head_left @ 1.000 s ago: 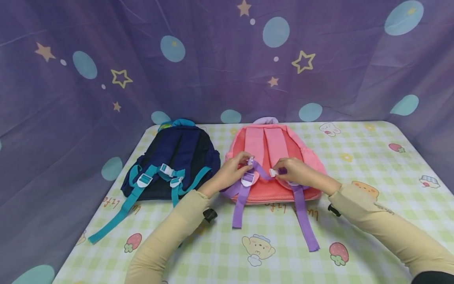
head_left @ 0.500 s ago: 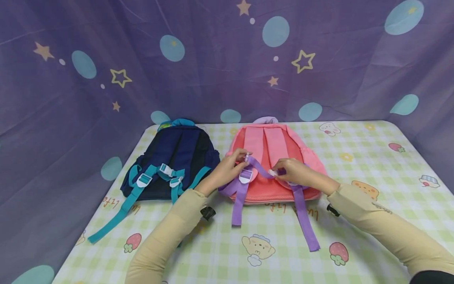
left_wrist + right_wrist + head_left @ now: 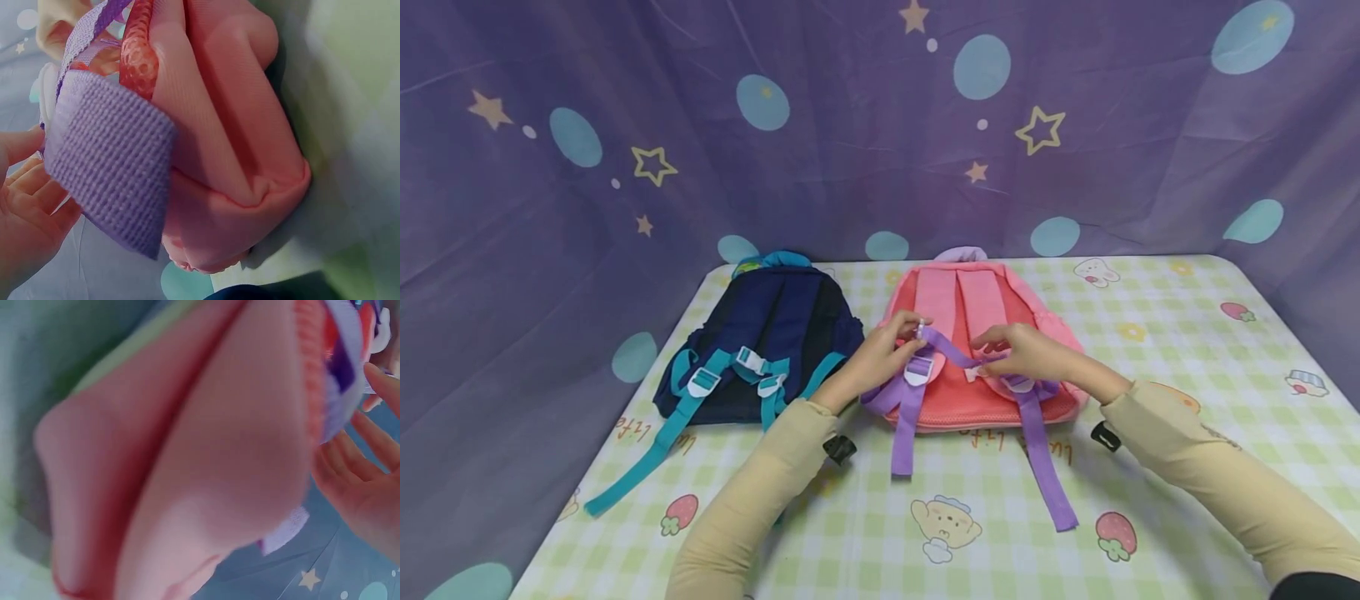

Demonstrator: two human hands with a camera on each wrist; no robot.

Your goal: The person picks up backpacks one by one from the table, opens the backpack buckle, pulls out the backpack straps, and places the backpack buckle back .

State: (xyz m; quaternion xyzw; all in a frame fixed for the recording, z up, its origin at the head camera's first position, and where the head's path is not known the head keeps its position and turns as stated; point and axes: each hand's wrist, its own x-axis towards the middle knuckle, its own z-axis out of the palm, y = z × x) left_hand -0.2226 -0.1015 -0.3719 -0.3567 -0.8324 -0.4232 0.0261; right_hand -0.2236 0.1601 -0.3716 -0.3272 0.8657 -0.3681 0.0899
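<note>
A pink backpack (image 3: pixel 1045 325) lies with its shoulder straps facing up. My left hand (image 3: pixel 883 354) pinches a small white buckle piece (image 3: pixel 921 331) on a purple strap (image 3: pixel 951 350) over the backpack's left side. In the left wrist view the thumb (image 3: pixel 22 142) presses that piece from one side, and a purple webbing end hangs in front. Close to a second white buckle piece (image 3: pixel 972 374), the right hand (image 3: pixel 1030 354) has thumb and fingers spread apart. In the right wrist view its fingers (image 3: pixel 375 437) are extended beside the purple webbing; whether they touch it I cannot tell.
To the left lies a dark blue backpack (image 3: pixel 775 308) with teal straps (image 3: pixel 662 446) and white buckles, its clip (image 3: pixel 750 359) fastened. Both bags rest on a green checked tablecloth (image 3: pixel 850 533). A purple curtain (image 3: pixel 865 167) stands behind the table.
My right hand has let go of its white buckle piece, spreading its fingers. The left hand has shifted slightly left and up, still pinching its piece.
</note>
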